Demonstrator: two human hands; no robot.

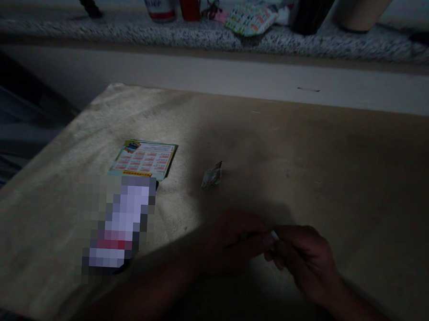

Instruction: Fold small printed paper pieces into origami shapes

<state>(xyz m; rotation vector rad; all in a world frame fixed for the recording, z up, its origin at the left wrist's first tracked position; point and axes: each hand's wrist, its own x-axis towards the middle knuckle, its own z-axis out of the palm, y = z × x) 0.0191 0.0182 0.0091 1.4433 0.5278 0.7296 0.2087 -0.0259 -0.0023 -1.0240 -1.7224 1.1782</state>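
Two hands meet low over the table [326, 152], and one white bit [274, 235] lies where their fingertips come together. It sits left of the right hand [308, 259] and right of the left hand [239, 241], its visible length slanting toward me and to the right; neither hand looks clearly nearer. The right has thumb and forefinger closed on it, the other fingers curled beneath. The left's fingers are bunched with the thumb tip against the bit, but it's too dark down there for me to tell whether they grip it.

Beyond the left hand, slightly leftward, a crumpled wrapper [212, 175] lies apart. Farther left come the cards [144, 159], with a phone-like slab [125, 223], its front blurred, just on their near side. Past both hands, a speckled sill [192, 37] carries a packet [248, 19].
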